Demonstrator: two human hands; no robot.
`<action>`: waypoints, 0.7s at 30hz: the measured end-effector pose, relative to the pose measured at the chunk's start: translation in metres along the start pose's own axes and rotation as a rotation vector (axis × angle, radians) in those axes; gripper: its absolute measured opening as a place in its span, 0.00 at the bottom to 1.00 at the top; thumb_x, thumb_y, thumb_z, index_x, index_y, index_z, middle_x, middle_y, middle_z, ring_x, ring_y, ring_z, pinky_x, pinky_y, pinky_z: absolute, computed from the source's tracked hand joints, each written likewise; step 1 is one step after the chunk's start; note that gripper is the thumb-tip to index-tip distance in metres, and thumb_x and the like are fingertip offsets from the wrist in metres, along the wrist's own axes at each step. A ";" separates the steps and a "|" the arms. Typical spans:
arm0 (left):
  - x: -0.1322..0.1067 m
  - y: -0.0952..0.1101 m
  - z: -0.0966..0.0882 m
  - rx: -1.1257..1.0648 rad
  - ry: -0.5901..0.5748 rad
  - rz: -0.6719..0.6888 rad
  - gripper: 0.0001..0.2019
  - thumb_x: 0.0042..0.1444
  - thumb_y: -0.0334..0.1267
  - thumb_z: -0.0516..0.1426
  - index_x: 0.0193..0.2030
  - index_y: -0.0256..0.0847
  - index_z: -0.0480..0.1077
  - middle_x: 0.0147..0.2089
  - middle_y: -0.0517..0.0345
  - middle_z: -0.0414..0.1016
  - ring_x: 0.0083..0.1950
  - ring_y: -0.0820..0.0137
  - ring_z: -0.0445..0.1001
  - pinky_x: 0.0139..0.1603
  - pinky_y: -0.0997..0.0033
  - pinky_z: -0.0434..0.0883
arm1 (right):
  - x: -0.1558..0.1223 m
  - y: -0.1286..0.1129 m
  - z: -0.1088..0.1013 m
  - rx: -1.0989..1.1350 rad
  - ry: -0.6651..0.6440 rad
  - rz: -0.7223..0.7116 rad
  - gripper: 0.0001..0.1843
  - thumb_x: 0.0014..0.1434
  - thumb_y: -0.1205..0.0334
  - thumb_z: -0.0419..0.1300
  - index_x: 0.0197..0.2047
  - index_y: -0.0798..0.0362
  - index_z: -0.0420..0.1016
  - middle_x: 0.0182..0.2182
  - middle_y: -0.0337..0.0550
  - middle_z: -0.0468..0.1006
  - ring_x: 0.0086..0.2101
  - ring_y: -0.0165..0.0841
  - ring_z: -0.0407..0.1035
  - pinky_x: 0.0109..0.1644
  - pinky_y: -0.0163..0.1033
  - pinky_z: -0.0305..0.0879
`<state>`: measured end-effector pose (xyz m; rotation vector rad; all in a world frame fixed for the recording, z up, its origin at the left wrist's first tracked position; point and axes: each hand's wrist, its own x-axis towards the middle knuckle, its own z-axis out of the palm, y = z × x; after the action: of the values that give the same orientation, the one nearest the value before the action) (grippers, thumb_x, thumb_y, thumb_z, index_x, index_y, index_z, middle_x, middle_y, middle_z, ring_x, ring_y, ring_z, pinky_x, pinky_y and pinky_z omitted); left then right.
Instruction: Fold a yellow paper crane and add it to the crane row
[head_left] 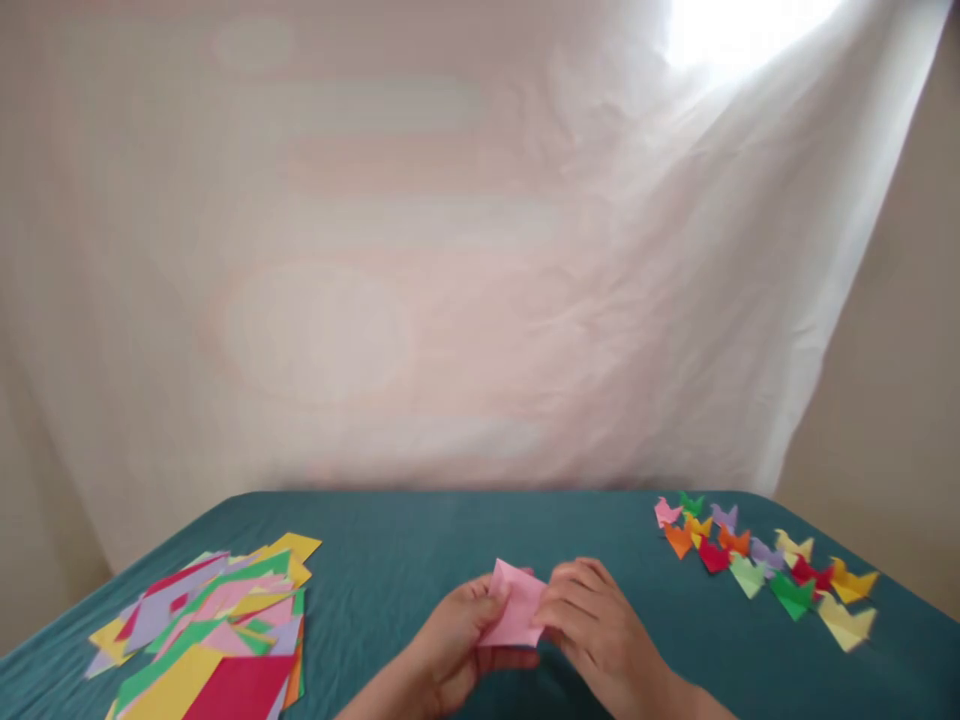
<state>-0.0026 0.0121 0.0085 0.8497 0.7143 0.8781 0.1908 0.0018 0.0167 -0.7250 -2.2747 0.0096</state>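
Note:
A partly folded pink paper (515,605) is held just above the teal tablecloth (405,560) near the front edge. My left hand (454,645) grips its left side, with the fingers curled under and the thumb on top. From the right, my right hand (596,625) pinches the paper's right edge with bent fingers. Both hands meet at the paper.
A loose pile of coloured paper squares (214,630) lies at the front left. Several small folded paper figures (765,565) in mixed colours lie in rows at the right. A white sheet (450,250) hangs behind the table.

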 end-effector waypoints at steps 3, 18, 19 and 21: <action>-0.002 -0.013 -0.001 0.114 -0.007 0.033 0.21 0.57 0.50 0.57 0.49 0.34 0.71 0.42 0.45 0.75 0.42 0.63 0.73 0.34 0.67 0.73 | -0.008 0.005 0.012 0.121 0.042 0.179 0.08 0.63 0.64 0.55 0.31 0.51 0.71 0.29 0.37 0.75 0.36 0.33 0.67 0.43 0.39 0.58; -0.009 -0.027 0.014 0.335 -0.126 0.163 0.23 0.55 0.52 0.57 0.50 0.36 0.69 0.45 0.45 0.74 0.43 0.60 0.75 0.32 0.68 0.72 | -0.012 -0.001 0.017 0.237 0.106 0.544 0.08 0.56 0.64 0.62 0.25 0.52 0.72 0.26 0.37 0.73 0.32 0.33 0.67 0.38 0.36 0.59; -0.007 -0.029 0.014 0.338 -0.110 0.167 0.23 0.56 0.52 0.57 0.50 0.36 0.69 0.45 0.45 0.74 0.42 0.60 0.75 0.32 0.69 0.72 | -0.012 -0.001 0.017 0.247 0.111 0.551 0.08 0.56 0.65 0.62 0.25 0.52 0.72 0.26 0.37 0.73 0.32 0.33 0.67 0.38 0.36 0.60; -0.005 -0.032 0.013 0.334 -0.085 0.168 0.23 0.56 0.53 0.55 0.51 0.37 0.68 0.45 0.45 0.74 0.42 0.60 0.76 0.32 0.69 0.72 | -0.011 -0.002 0.018 0.278 0.124 0.556 0.08 0.56 0.65 0.61 0.26 0.52 0.72 0.26 0.37 0.73 0.32 0.33 0.67 0.38 0.36 0.60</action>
<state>0.0170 -0.0085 -0.0117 1.2522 0.7336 0.8789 0.1844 -0.0019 -0.0029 -1.1427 -1.8408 0.5169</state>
